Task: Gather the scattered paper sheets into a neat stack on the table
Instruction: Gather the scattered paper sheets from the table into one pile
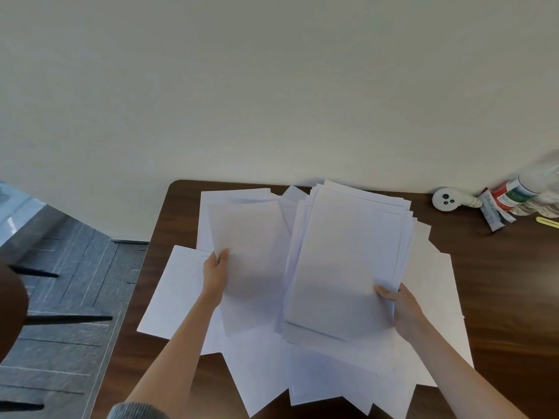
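White paper sheets lie spread over the dark wooden table [499,282]. My right hand [399,309] grips the lower right corner of a gathered bundle of sheets [351,252], thumb on top; the bundle's edges are uneven and fanned. My left hand [215,273] pinches the left edge of a single sheet [254,267], lifted just left of the bundle. More loose sheets [266,379] lie flat beneath both, reaching the near edge, and one [172,291] overhangs the table's left side.
At the table's back right stand a white round gadget [444,199], a dark sachet [494,214], clear plastic bottles [535,192] and a yellow strip [549,222]. The wall runs behind the table. Grey plank floor [69,267] lies to the left.
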`<state>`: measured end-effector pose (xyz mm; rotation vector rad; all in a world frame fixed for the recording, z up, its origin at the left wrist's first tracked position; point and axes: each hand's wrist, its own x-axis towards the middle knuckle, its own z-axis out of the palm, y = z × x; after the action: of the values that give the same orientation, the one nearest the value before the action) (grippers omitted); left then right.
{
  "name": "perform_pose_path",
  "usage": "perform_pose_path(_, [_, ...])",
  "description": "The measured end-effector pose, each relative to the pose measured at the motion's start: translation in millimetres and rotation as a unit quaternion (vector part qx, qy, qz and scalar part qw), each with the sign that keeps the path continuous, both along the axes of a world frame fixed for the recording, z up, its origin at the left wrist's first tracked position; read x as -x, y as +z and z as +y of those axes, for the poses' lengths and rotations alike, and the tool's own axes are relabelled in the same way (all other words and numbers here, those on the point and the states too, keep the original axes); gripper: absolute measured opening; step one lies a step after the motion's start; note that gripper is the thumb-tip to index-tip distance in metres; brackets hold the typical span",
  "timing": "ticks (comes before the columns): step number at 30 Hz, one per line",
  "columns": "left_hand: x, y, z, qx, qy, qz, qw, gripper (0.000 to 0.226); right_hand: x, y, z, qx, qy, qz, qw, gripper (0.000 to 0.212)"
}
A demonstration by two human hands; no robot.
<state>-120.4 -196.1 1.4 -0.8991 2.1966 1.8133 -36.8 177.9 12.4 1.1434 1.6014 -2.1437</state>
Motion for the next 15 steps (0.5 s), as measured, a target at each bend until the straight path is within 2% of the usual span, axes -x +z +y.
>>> perform_pose_path(4, [7,5,6,0.154,-0.080,0.025,0.985,0.035,-1,0,4,-0.009,-0.001,-0.006,1.000,0.032])
perform_pose_path(7, [19,8,4,0.234,-0.053,0.088,0.967,0.037,0,1,6,-0.006,-0.004,-0.007,1.000,0.032])
perform_pose_path(10, [20,18,7,0.208,0.032,0.101,0.973,0.032,3,1,6,-0.003,-0.008,-0.005,1.000,0.031])
perform_pose_path(12, [18,23,11,0.155,0.106,0.115,0.975,0.030,6,0,7,-0.004,-0.014,-0.004,1.000,0.033])
perform_pose_path(15, [12,21,16,0.080,0.191,0.087,0.975,0.023,10,-2,7,-0.001,-0.019,-0.001,1.000,0.039])
